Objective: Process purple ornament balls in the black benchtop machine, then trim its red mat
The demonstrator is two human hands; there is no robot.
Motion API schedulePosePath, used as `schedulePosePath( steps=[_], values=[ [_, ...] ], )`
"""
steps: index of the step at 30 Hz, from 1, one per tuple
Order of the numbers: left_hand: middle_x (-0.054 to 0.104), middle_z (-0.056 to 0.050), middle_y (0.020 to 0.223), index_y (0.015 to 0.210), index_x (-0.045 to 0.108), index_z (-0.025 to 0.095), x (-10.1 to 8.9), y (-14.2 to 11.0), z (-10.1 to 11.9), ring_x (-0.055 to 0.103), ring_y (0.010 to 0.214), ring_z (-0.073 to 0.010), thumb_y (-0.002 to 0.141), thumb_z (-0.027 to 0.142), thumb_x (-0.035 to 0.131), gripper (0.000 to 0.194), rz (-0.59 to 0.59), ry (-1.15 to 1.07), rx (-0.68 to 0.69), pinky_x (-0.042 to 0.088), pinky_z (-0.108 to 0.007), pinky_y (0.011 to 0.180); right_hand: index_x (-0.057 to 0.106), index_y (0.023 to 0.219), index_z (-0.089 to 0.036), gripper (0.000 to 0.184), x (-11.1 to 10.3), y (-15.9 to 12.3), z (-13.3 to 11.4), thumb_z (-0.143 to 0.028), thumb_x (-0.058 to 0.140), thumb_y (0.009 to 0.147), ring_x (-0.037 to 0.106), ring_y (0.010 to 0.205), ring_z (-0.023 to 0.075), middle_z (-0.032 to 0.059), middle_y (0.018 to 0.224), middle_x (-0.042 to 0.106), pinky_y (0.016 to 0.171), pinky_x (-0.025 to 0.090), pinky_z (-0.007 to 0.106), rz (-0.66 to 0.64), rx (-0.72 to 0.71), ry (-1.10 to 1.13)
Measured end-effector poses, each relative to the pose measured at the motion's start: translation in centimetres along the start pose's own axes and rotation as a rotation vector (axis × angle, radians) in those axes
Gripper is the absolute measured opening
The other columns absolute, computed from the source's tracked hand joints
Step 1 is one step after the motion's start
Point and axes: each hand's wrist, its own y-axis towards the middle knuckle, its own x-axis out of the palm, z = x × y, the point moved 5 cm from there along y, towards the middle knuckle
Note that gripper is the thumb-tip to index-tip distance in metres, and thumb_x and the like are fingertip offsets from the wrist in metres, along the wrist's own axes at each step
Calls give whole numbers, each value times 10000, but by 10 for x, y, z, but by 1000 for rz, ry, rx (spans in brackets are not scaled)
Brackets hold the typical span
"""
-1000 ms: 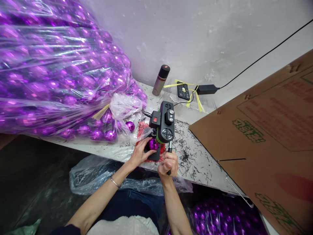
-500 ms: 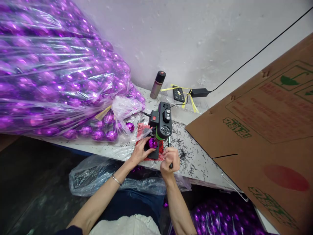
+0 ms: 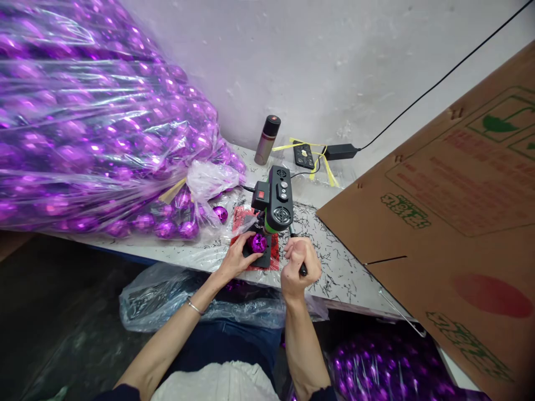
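Note:
A small black bench machine (image 3: 281, 200) with a red switch stands on the worktop. On its black base plate (image 3: 263, 260) sits a shiny purple faceted ball (image 3: 258, 242), gripped between the thumb and fingers of my left hand (image 3: 237, 256). My right hand (image 3: 301, 266) is wrapped round the machine's lever handle (image 3: 303, 270), whose black end shows below the fist. Red material (image 3: 275, 245) lies under the base plate. Another purple ball (image 3: 220, 214) rests on the worktop to the left of the machine.
A big clear bag (image 3: 104, 128) of purple balls fills the left side. Behind the machine are a spray can (image 3: 267, 140), a black device (image 3: 303, 155) and an adapter (image 3: 340, 151). A cardboard box (image 3: 438, 223) stands right. Black scraps (image 3: 330, 250) litter the worktop.
My right hand has swung the lever handle a little to the right. My left hand still holds the ball on the base plate. The camera view has shifted slightly.

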Motion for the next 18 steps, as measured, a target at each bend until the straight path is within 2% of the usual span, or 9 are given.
schedulePosePath(
  steps=[6, 13, 18],
  values=[
    [677, -118, 1289, 1327, 550, 217, -1, 2, 1, 656, 1206, -279, 857, 387, 763, 543, 10, 27, -12, 525, -440, 1038, 488, 712, -214, 295, -1, -4, 1, -101, 449, 982, 539, 621, 125, -22, 652, 517, 578, 416, 279, -17, -7, -3],
    [670, -153, 1327, 1379, 540, 209, 2, 6, 5, 643, 1242, -301, 888, 432, 730, 571, 44, 119, 63, 521, -479, 1049, 497, 739, -216, 272, -2, -10, 3, -94, 443, 977, 544, 621, 129, -9, 678, 543, 577, 420, 281, -44, -24, -15],
    [678, -161, 1315, 1385, 536, 195, 2, 5, 6, 654, 1227, -294, 896, 439, 719, 576, 58, 127, 108, 537, -459, 1031, 496, 750, -220, 264, -2, -17, 6, -89, 444, 974, 553, 629, 136, -6, 677, 546, 570, 422, 284, -68, -62, -27]
  ],
)
